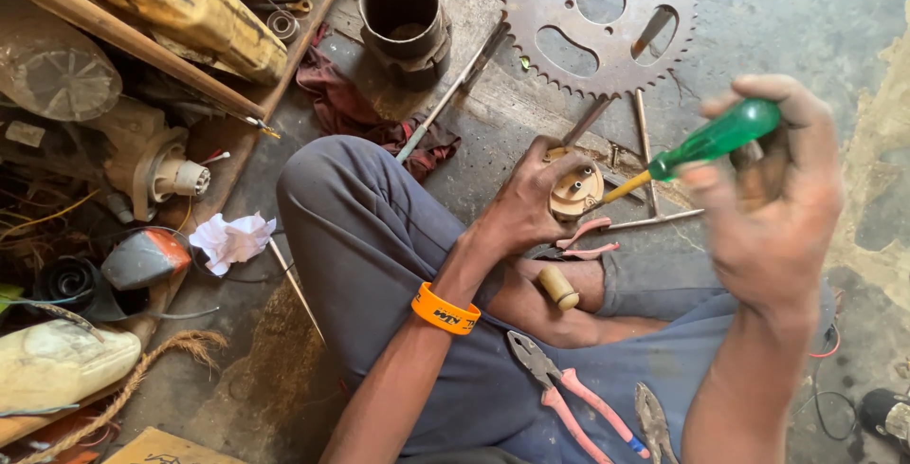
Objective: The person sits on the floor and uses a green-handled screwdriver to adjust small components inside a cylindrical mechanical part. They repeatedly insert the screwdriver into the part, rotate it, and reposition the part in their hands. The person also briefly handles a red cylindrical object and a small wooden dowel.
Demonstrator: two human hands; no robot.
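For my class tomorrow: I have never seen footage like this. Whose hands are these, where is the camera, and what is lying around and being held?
There is one picture, taken by a camera worn on the person's head, looking down at their own lap and hands. No machine is involved.

The person sits cross-legged on a concrete floor. The left hand, with an orange wristband on its wrist, grips a small round tan part. The right hand holds a green-handled screwdriver, its tip at that part. This hand is blurred.

On the lap lie pink-handled pliers and a small wooden peg. On the floor ahead lie a large rusty sprocket, a dark metal cylinder and a reddish rag. Clutter fills the left side.
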